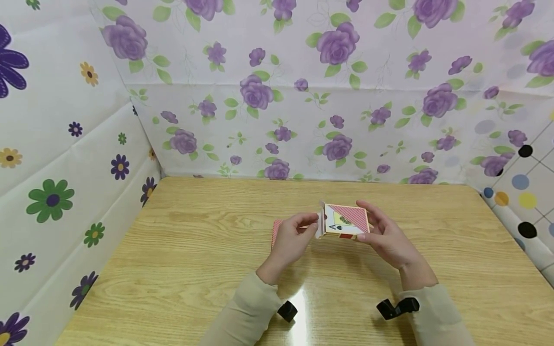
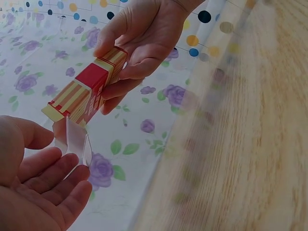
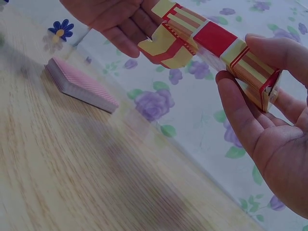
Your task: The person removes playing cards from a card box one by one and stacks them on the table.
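Note:
My right hand (image 1: 387, 238) holds a playing card box (image 1: 346, 218) above the table, thumb on one side and fingers on the other. The box is red and cream, with an ace of spades on its upper face. Its end flaps (image 3: 168, 48) stand open toward my left hand (image 1: 294, 240). Left thumb and index fingertip pinch the edge of a flap, while the other fingers lie loosely extended below, as the left wrist view shows. A deck of red-backed cards (image 3: 79, 84) lies on the table, partly hidden behind my left hand in the head view.
The wooden table (image 1: 195, 250) meets a wall covering with purple roses (image 1: 259, 129) at its back edge. Flower-patterned covering (image 1: 52, 202) borders the left side, dotted covering (image 1: 525, 192) the right. A black wrist camera (image 1: 398, 307) sits at the right sleeve.

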{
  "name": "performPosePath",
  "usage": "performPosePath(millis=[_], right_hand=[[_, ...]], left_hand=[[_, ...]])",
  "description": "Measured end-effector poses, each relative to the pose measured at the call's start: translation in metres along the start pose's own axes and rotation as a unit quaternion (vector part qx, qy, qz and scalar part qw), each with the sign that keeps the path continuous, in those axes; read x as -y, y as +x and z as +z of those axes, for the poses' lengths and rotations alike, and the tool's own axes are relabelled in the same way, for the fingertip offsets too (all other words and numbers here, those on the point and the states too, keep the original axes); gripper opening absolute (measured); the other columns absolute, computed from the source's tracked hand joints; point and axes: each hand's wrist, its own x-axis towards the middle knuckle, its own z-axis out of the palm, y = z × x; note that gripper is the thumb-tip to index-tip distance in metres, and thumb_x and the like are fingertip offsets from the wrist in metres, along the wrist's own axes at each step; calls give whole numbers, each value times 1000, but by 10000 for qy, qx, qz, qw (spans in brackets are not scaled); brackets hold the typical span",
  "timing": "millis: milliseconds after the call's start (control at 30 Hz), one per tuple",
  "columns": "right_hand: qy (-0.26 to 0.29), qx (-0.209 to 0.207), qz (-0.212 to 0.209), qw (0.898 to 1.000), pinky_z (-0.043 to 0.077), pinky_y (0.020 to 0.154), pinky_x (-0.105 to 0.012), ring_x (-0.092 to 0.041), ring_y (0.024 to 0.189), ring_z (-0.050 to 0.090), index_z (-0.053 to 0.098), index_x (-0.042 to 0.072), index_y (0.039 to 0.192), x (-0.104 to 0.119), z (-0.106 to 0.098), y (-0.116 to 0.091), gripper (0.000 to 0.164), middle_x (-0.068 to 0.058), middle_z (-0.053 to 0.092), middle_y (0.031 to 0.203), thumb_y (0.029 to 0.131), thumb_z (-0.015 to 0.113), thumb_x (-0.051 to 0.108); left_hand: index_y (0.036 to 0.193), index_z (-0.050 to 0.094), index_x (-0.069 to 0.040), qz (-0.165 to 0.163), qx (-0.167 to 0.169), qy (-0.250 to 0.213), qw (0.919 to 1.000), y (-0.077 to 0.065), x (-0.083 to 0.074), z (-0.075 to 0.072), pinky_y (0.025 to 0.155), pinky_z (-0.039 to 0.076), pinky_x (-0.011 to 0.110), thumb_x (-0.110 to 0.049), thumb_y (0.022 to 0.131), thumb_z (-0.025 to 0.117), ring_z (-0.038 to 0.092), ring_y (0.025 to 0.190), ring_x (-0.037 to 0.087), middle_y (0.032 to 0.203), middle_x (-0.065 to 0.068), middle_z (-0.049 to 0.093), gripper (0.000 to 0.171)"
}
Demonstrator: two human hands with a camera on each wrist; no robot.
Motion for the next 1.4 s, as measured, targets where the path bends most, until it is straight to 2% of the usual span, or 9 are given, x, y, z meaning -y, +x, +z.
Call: performPosePath(millis=[233, 367, 567, 700, 867, 967, 1200, 1400], right_hand=[[50, 87, -54, 9999, 53, 87, -25, -11, 114, 56, 19, 13, 150, -1, 1, 1, 78, 0, 42, 137, 86, 51, -17], [40, 98, 9, 9999, 52, 89, -25, -11, 115, 55, 18, 13, 151, 0, 2, 1, 77, 1, 43, 137, 87, 52, -15], [-4, 138, 29, 9999, 53, 88, -25, -11, 114, 56, 17, 12, 151, 0, 4, 2, 77, 0, 43, 136, 87, 53, -14], [-12, 139, 77, 9999, 53, 88, -25, -12, 114, 56, 17, 12, 151, -1, 4, 2, 78, -1, 43, 136, 87, 53, -14], [54, 152, 79, 9998, 53, 88, -27, -12, 115, 56, 17, 11, 150, -2, 4, 1, 77, 0, 46, 136, 87, 53, -14], [29, 145, 91, 9998, 53, 89, -27, -11, 114, 56, 18, 10, 149, -2, 4, 1, 76, 0, 47, 135, 86, 54, -14], [-120, 96, 173, 9997, 53, 87, -26, -11, 114, 57, 19, 9, 148, -2, 5, 2, 74, -1, 45, 135, 87, 55, -12], [-154, 107, 204, 9996, 54, 88, -28, -12, 115, 57, 18, 9, 148, -3, 5, 3, 74, -1, 44, 136, 87, 54, -12]], left_hand=[[115, 66, -3, -147, 37, 14, 9999, 0, 1, 1, 82, 53, 23, -15, 94, 58, 62, 104, 21, 114, 10, 67, 25], [115, 65, -3, -201, 71, 51, 9998, -2, -4, 0, 82, 52, 24, -15, 95, 57, 62, 103, 22, 114, 10, 67, 25], [113, 66, -2, -174, 163, -171, 9996, -1, -1, 1, 80, 52, 21, -15, 94, 58, 62, 99, 21, 112, 11, 67, 24], [114, 66, -2, -362, 203, -318, 9986, -1, -2, 1, 81, 51, 19, -13, 94, 58, 63, 101, 23, 114, 13, 67, 25], [115, 64, 4, -698, 255, -590, 9955, -3, -16, 0, 79, 52, 19, -8, 94, 57, 64, 101, 27, 114, 19, 66, 25], [115, 63, 6, -874, 271, -813, 9925, -3, -18, 0, 78, 54, 21, -7, 93, 57, 64, 100, 28, 114, 21, 65, 26], [115, 64, 4, -1113, 100, -1430, 9834, 2, -4, 4, 78, 56, 26, -9, 92, 60, 65, 93, 16, 114, 19, 65, 26], [114, 64, 4, -1320, 21, -1587, 9785, 3, -1, 6, 77, 56, 25, -10, 91, 63, 64, 85, 8, 111, 18, 66, 27]])
